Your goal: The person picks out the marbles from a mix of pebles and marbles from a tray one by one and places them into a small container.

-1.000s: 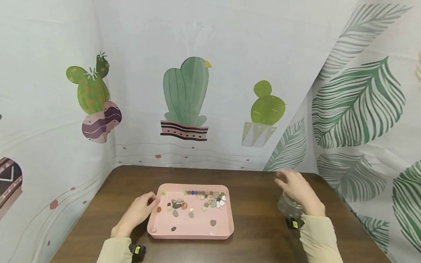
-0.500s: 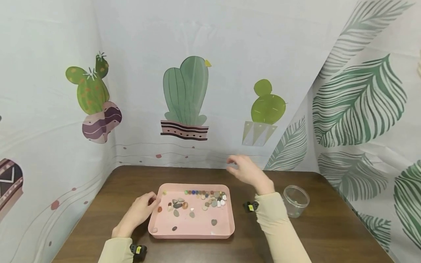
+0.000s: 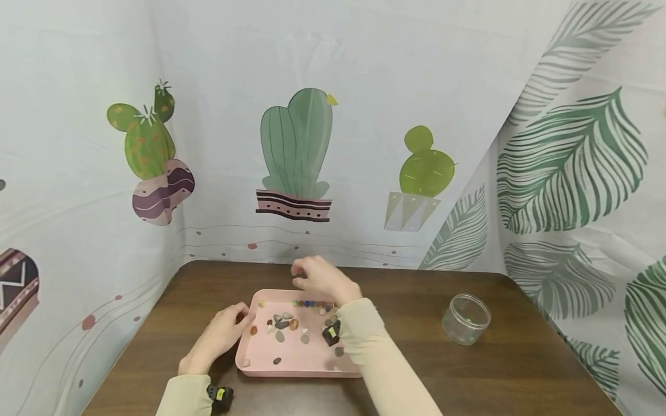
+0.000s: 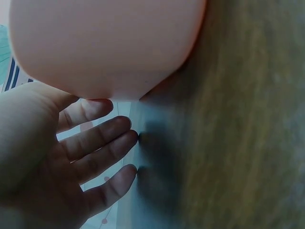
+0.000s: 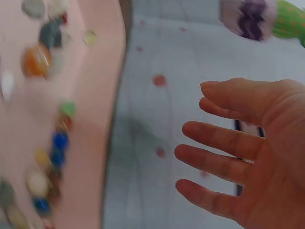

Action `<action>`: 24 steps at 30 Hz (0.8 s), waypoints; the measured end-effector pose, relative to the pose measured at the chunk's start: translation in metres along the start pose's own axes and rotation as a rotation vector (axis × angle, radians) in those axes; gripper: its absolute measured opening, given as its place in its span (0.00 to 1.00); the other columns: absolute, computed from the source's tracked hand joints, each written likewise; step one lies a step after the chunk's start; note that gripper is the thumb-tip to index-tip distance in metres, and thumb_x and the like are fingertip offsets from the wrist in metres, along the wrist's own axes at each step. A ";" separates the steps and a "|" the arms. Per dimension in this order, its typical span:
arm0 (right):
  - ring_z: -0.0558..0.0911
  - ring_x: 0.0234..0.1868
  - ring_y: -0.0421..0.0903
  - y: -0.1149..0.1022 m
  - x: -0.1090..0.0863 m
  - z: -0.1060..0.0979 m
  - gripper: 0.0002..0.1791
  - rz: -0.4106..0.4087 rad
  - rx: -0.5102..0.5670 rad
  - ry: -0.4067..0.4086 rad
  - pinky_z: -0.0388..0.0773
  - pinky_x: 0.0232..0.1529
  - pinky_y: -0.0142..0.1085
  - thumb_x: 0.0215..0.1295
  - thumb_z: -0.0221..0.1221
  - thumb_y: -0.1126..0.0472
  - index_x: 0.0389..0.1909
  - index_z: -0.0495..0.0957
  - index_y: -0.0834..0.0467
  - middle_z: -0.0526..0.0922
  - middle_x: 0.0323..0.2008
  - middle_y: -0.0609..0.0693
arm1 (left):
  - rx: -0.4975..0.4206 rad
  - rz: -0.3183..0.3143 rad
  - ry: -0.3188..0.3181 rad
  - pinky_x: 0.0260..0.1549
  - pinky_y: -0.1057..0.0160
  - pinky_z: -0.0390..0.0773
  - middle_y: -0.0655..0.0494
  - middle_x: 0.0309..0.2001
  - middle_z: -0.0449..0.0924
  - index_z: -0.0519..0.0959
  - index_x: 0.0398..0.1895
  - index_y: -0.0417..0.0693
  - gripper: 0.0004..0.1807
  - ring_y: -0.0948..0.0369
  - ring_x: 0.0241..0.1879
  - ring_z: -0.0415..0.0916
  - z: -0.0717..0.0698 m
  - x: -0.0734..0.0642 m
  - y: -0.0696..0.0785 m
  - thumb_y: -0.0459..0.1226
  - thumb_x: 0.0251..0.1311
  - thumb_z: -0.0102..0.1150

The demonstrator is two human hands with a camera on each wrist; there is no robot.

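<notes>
In the head view my right hand [image 3: 324, 276] hovers over the far rim of a pink tray [image 3: 291, 370]. The right wrist view shows its fingers loosely extended, with nothing between them. My left hand [image 3: 221, 332] rests at the tray's left side; in the left wrist view its fingers [image 4: 102, 143] lie relaxed beside the outer wall, and the thumb tip is hidden. Inside the tray, a row of marbles [image 5: 60, 140] runs along the far side. Grey pebbles [image 3: 281, 325] and an orange stone [image 5: 36, 61] lie around the middle. My right forearm covers the tray's right part.
A clear round jar [image 3: 466, 319] without a lid stands on the brown wooden table [image 3: 416, 346], right of the tray. Something small and greenish lies in it. Behind the table hangs a white cloth [image 3: 359, 144] printed with cacti and leaves.
My right hand has moved left, from above the jar to the tray's far edge, bringing the jar into full view. My left hand has stayed at the tray's left side.
</notes>
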State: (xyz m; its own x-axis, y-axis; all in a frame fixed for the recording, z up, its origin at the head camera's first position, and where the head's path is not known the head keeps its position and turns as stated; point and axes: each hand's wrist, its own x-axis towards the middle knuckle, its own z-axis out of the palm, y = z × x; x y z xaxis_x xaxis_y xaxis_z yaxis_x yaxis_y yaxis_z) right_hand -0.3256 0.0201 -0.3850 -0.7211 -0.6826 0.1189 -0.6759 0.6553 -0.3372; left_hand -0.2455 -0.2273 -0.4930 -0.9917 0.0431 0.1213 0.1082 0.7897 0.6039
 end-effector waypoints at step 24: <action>0.76 0.34 0.36 -0.031 0.054 0.098 0.11 0.159 -0.079 -0.125 0.74 0.37 0.37 0.57 0.66 0.61 0.40 0.85 0.43 0.82 0.39 0.36 | -0.025 0.040 0.009 0.28 0.59 0.67 0.58 0.27 0.70 0.76 0.32 0.50 0.05 0.61 0.28 0.66 0.001 0.000 -0.002 0.38 0.66 0.59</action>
State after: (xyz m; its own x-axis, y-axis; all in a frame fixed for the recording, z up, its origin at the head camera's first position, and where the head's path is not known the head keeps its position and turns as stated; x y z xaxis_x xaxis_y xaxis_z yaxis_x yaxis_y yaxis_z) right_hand -0.3286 -0.0683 -0.4596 -0.7984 -0.6002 -0.0487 -0.5685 0.7780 -0.2674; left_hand -0.2455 -0.2281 -0.4952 -0.9859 0.0690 0.1524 0.1495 0.7716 0.6183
